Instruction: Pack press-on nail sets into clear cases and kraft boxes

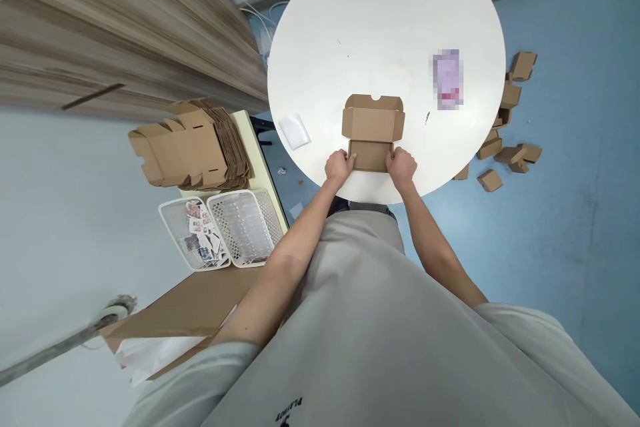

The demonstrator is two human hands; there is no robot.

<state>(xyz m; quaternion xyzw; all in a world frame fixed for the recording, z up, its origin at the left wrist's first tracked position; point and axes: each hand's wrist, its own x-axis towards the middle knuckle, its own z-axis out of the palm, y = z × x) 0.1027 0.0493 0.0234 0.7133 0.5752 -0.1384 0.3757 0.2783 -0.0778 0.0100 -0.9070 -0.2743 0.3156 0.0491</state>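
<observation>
A small brown cardboard box (pixel 371 155) rests on the round white table (pixel 385 7), its lid (pixel 376 121) folded back away from me with the side flaps spread. At the box's left wall, my left hand (pixel 339 167) has its fingers closed around the side, thumb inside. My right hand (pixel 401 166) grips the opposite wall in the same way. The inside of the box looks bare. Left of it lies a flat white packet (pixel 295 131). To the right is a pinkish-purple item (pixel 448 79), blurred so that its kind cannot be made out.
Flattened cardboard boxes (pixel 195 147) are stacked on a side table at the left. Beside them stand a white basket (pixel 245 227) of clear packets and another basket (pixel 173 230) of printed pieces. Several folded boxes (pixel 511 155) lie on the blue floor at the right.
</observation>
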